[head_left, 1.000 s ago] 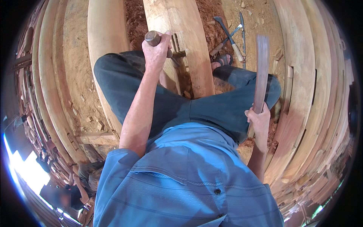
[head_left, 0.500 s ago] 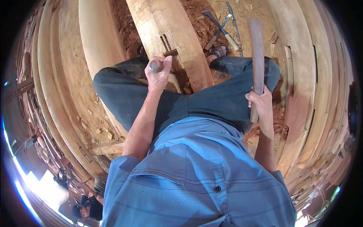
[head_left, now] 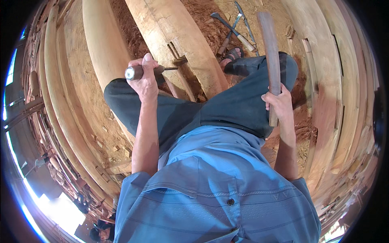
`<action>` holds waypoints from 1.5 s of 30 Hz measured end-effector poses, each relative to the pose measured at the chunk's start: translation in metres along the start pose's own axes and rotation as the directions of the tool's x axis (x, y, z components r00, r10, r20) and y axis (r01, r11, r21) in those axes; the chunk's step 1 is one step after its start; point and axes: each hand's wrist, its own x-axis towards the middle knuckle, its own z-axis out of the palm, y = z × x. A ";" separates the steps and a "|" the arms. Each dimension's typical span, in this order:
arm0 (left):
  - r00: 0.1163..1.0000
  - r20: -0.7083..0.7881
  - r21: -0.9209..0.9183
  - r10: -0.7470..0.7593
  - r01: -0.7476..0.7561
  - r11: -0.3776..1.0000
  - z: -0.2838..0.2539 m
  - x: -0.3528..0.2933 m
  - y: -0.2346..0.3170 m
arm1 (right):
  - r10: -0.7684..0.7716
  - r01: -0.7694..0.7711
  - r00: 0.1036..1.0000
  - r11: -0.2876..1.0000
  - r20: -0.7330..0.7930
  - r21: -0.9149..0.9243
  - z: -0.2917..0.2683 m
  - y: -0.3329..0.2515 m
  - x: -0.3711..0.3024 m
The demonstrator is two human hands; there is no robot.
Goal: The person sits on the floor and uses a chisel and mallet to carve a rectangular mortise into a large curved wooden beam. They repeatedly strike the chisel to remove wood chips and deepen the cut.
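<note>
My left hand [head_left: 146, 86] is closed round the wooden handle of a chisel [head_left: 137, 73], held tilted sideways over my left thigh. Its pale butt end faces up toward me, and the thin dark blade points right, close to the mortise cut in the log [head_left: 170, 20] between my legs. Two narrow slots and a deeper notch show in that log; a long opening runs from them toward me. In my right hand [head_left: 280, 104], a long flat wooden bat [head_left: 269, 44] is gripped near its lower end and stands upright above my right knee.
An axe-like tool with a pale handle [head_left: 245, 41] lies crossed with other tools beyond my sandalled foot [head_left: 232, 56]. Long timbers flank me, one at left [head_left: 103, 36] and slotted ones at right [head_left: 324, 60]. Wood chips [head_left: 115, 148] litter the ground. Another person [head_left: 104, 231] appears at lower left.
My left hand has moved left and tipped the chisel over, so its blade now shows to the right. The right hand and bat have shifted only slightly.
</note>
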 end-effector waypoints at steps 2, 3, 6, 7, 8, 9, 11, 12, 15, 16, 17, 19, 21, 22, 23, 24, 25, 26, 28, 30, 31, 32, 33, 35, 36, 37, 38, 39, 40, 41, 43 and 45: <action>0.999 0.039 0.062 0.004 -0.007 0.998 0.007 0.001 -0.008 | -0.009 0.009 1.000 1.000 -0.001 0.001 0.000 0.000 -0.001; 0.998 0.051 0.168 -0.026 0.017 0.986 0.009 0.001 -0.019 | 0.000 0.001 1.000 1.000 -0.005 0.004 -0.001 0.001 -0.002; 0.982 0.035 0.096 -0.183 0.179 0.979 0.003 -0.012 -0.053 | 0.009 -0.009 1.000 1.000 -0.003 0.020 -0.001 0.000 -0.004; 0.977 0.045 0.060 -0.207 0.204 0.977 0.000 -0.011 -0.051 | 0.009 -0.009 1.000 0.999 -0.015 0.036 -0.001 0.001 -0.004; 0.972 0.054 0.025 -0.230 0.229 0.973 -0.005 -0.009 -0.046 | 0.010 -0.008 1.000 0.999 -0.025 0.052 -0.001 0.002 -0.005; 0.965 0.060 -0.011 -0.255 0.256 0.967 -0.011 -0.013 -0.042 | 0.022 -0.020 0.999 0.998 -0.032 0.060 -0.002 0.004 -0.007; 0.971 0.053 -0.084 -0.233 0.237 0.968 -0.012 -0.016 -0.023 | 0.038 -0.034 0.998 0.996 -0.054 0.084 -0.003 0.007 -0.008; 0.977 0.025 -0.086 -0.212 0.213 0.973 -0.010 -0.017 -0.012 | 0.054 -0.050 0.997 0.995 -0.047 0.086 -0.005 0.010 -0.008; 0.997 -0.053 -0.070 -0.059 0.055 0.996 -0.002 -0.005 0.014 | 0.071 -0.068 0.997 0.991 -0.026 0.113 -0.011 0.010 -0.001; 0.998 -0.043 -0.167 -0.047 0.040 0.985 0.002 0.000 0.019 | 0.068 -0.066 0.998 0.989 -0.015 0.134 -0.012 0.008 -0.002; 0.999 0.011 -0.180 -0.034 0.035 0.983 0.008 0.004 0.027 | 0.066 -0.064 0.998 0.986 -0.006 0.155 -0.013 0.005 -0.001; 0.994 0.094 -0.011 0.057 -0.056 0.998 0.039 0.007 0.053 | 0.032 -0.036 0.999 0.970 0.021 0.239 -0.015 -0.007 0.003; 0.914 0.382 0.016 0.135 -0.152 0.988 0.062 0.014 0.056 | 0.008 -0.029 0.998 0.932 0.062 0.360 -0.017 -0.020 0.012; 0.781 0.575 0.090 0.244 -0.357 0.930 0.074 0.023 0.050 | -0.023 0.002 0.999 0.919 0.048 0.394 -0.016 -0.035 0.017; 0.729 0.674 0.181 0.122 -0.323 0.929 0.092 0.025 0.047 | -0.058 0.032 0.997 0.902 0.047 0.430 -0.017 -0.049 0.027; 0.561 0.811 0.147 0.166 -0.470 0.870 0.114 0.038 0.038 | -0.089 0.058 0.995 0.882 0.044 0.467 -0.018 -0.064 0.040; 0.434 0.888 0.116 0.154 -0.535 0.837 0.140 0.042 0.025 | -0.116 0.080 0.992 0.858 0.040 0.507 -0.019 -0.073 0.057; 0.288 0.936 0.033 0.201 -0.641 0.766 0.164 0.047 0.007 | -0.143 0.117 0.990 0.848 0.010 0.516 -0.018 -0.084 0.076; 0.072 0.997 0.024 0.035 -0.685 0.728 0.201 0.051 -0.061 | -0.107 0.077 0.994 0.807 0.017 0.586 -0.019 -0.089 0.127; -0.041 0.995 0.034 -0.095 -0.736 0.677 0.223 0.052 -0.139 | -0.031 -0.012 0.998 0.795 0.060 0.606 -0.022 -0.086 0.171; -0.095 0.983 0.033 -0.158 -0.754 0.656 0.230 0.050 -0.176 | 0.006 -0.060 0.996 0.763 0.087 0.644 -0.023 -0.083 0.183; -0.103 0.974 0.048 -0.203 -0.778 0.626 0.232 0.047 -0.213 | 0.039 -0.111 0.992 0.728 0.120 0.676 -0.023 -0.077 0.190; -0.107 0.963 0.065 -0.249 -0.802 0.594 0.232 0.042 -0.249 | 0.071 -0.162 0.985 0.691 0.158 0.704 -0.023 -0.073 0.197; -0.145 0.928 0.070 -0.344 -0.837 0.543 0.242 0.039 -0.299 | 0.171 -0.244 0.969 0.551 0.178 0.798 -0.026 -0.070 0.199; -0.182 0.901 0.057 -0.394 -0.850 0.523 0.248 0.039 -0.316 | 0.231 -0.271 0.956 0.449 0.182 0.851 -0.026 -0.072 0.200; -0.208 0.869 0.050 -0.448 -0.865 0.499 0.246 0.040 -0.338 | 0.286 -0.295 0.937 0.341 0.201 0.893 -0.025 -0.073 0.203; -0.196 0.875 0.059 -0.442 -0.864 0.499 0.245 0.040 -0.364 | 0.278 -0.311 0.930 0.242 0.241 0.919 -0.027 -0.075 0.212; -0.137 0.898 0.093 -0.419 -0.870 0.484 0.242 0.036 -0.385 | 0.277 -0.326 0.919 0.134 0.280 0.936 -0.027 -0.075 0.219; -0.072 0.914 0.132 -0.398 -0.877 0.463 0.239 0.036 -0.399 | 0.268 -0.340 0.908 0.023 0.322 0.940 -0.027 -0.077 0.225; -0.006 0.925 0.176 -0.379 -0.879 0.443 0.234 0.034 -0.413 | 0.285 -0.344 0.900 -0.004 0.331 0.939 -0.027 -0.082 0.231; 0.003 0.907 0.265 -0.422 -0.782 0.564 0.253 0.036 -0.414 | 0.284 -0.308 0.922 0.124 0.264 0.943 -0.025 -0.088 0.235; 0.037 0.942 0.256 -0.333 -0.719 0.646 0.266 0.032 -0.424 | 0.284 -0.315 0.920 0.124 0.271 0.941 -0.023 -0.093 0.238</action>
